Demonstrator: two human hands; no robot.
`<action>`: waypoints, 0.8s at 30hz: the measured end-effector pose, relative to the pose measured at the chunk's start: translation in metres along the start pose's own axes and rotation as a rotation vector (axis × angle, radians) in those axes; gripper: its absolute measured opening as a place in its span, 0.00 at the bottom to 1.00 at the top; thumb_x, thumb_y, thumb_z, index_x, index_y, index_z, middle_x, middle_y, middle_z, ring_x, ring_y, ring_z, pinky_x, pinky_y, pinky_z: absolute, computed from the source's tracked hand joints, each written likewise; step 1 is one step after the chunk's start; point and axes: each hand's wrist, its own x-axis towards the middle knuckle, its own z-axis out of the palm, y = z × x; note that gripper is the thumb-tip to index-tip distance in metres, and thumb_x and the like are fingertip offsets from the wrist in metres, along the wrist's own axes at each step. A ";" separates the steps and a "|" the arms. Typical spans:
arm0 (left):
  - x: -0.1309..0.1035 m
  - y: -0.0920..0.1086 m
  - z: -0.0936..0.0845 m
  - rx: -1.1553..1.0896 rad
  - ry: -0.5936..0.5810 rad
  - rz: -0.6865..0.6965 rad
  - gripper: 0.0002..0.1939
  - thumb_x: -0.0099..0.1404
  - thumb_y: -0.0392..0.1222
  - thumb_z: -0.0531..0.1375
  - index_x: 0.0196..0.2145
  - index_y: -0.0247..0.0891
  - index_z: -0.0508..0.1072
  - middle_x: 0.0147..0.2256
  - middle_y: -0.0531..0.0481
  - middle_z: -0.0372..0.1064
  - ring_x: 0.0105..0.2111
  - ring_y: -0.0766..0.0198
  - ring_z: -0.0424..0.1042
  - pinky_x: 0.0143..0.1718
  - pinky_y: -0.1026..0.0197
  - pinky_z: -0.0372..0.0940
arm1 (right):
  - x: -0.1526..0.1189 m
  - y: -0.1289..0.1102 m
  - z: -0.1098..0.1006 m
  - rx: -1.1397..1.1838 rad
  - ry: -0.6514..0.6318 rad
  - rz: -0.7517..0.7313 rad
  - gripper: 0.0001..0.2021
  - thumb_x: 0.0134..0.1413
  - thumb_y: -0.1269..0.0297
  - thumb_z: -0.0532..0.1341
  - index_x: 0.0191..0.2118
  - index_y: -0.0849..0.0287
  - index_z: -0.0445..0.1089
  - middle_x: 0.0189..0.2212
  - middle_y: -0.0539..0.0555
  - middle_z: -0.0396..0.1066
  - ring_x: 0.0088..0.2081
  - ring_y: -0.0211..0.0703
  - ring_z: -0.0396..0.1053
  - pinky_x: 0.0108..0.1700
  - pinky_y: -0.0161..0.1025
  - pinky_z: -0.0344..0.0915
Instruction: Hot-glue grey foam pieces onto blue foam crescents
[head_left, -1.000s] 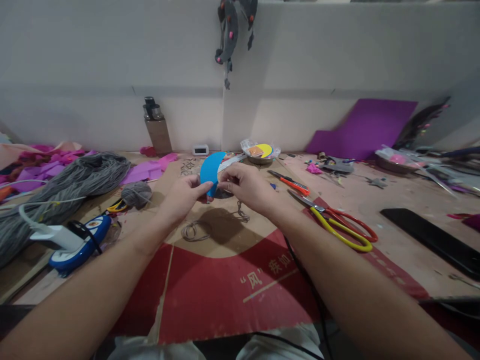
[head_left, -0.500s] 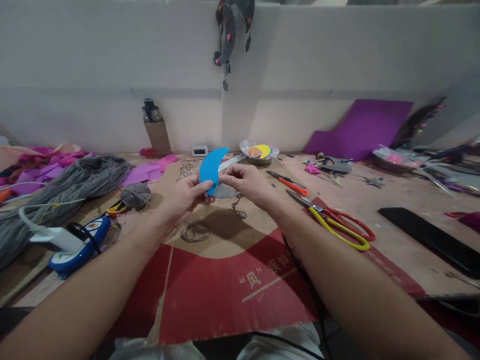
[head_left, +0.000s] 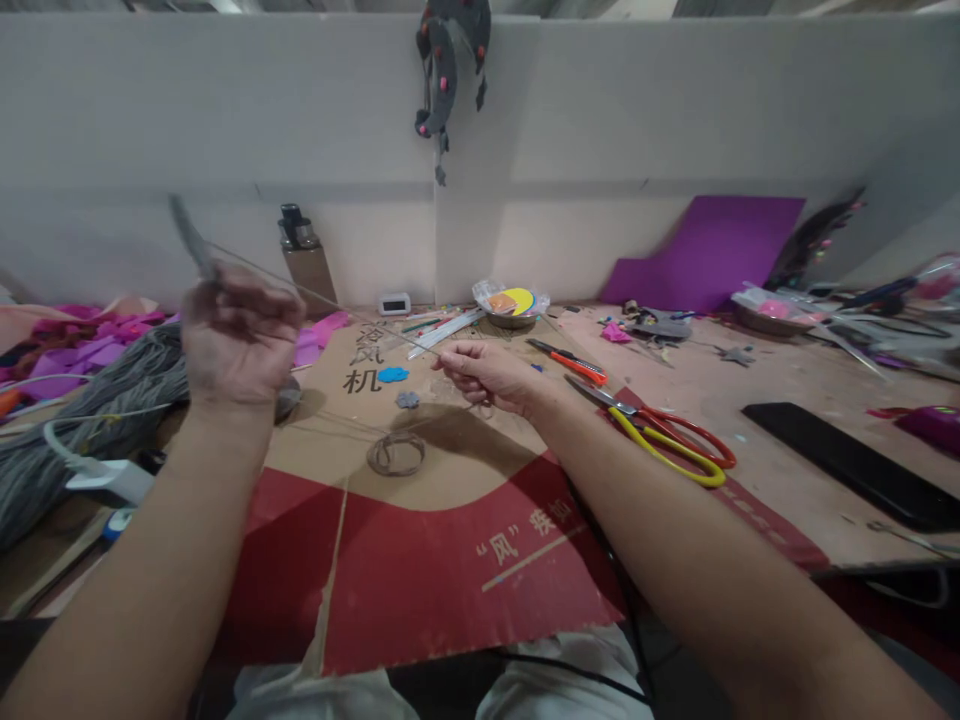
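R hand (head_left: pixel 487 378) is pinching a thin grey cord (head_left: pixel 330 303) w/ thumb & fingers pressed together, prob. to keep it taut; L hand (head_left: pixel 244 335) is sitting higher, fingers curling round the base of a slim curved grey felt-like piece (head_left: pixel 191 238), tho blur is hiding which ones are pinching. Hands are staying well apart, seemingly bc the cord's needing room btwn them. The piece is poking up above L hand, against the pale wall (head_left: pixel 225 120), tilting, edges smearing. Cord's running nearly straight, sloping down to R fingers. A loose round grey coil (head_left: pixel 395 472) is lying on the brown-and-red cardboard sheet (head_left: pixel 420 560), prob. for easy reach.
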 end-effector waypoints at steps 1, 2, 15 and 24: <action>0.004 0.010 -0.001 0.029 0.041 0.069 0.14 0.70 0.42 0.46 0.30 0.38 0.65 0.21 0.59 0.71 0.22 0.74 0.69 0.31 0.66 0.63 | -0.001 0.000 -0.002 -0.023 -0.006 0.020 0.09 0.57 0.59 0.60 0.35 0.60 0.69 0.19 0.41 0.47 0.18 0.27 0.41 0.18 0.27 0.39; 0.009 0.020 -0.002 0.037 0.071 0.132 0.17 0.72 0.44 0.44 0.29 0.38 0.65 0.20 0.60 0.71 0.21 0.75 0.69 0.30 0.67 0.63 | -0.001 0.001 -0.005 -0.054 -0.012 0.042 0.09 0.57 0.59 0.61 0.35 0.60 0.69 0.19 0.42 0.48 0.18 0.27 0.42 0.18 0.26 0.39; -0.002 -0.023 -0.009 0.460 0.491 -0.191 0.08 0.63 0.31 0.56 0.25 0.34 0.66 0.16 0.54 0.66 0.18 0.72 0.67 0.24 0.68 0.65 | -0.031 -0.032 0.023 -0.939 -0.111 -0.025 0.11 0.54 0.59 0.61 0.39 0.56 0.76 0.36 0.52 0.76 0.38 0.42 0.71 0.41 0.38 0.63; -0.049 -0.078 -0.014 0.764 0.057 -0.454 0.12 0.52 0.42 0.68 0.30 0.33 0.72 0.24 0.51 0.70 0.20 0.70 0.68 0.24 0.67 0.63 | -0.022 -0.016 0.025 -0.285 0.422 -0.307 0.14 0.60 0.51 0.53 0.38 0.56 0.68 0.38 0.54 0.70 0.41 0.40 0.68 0.45 0.39 0.65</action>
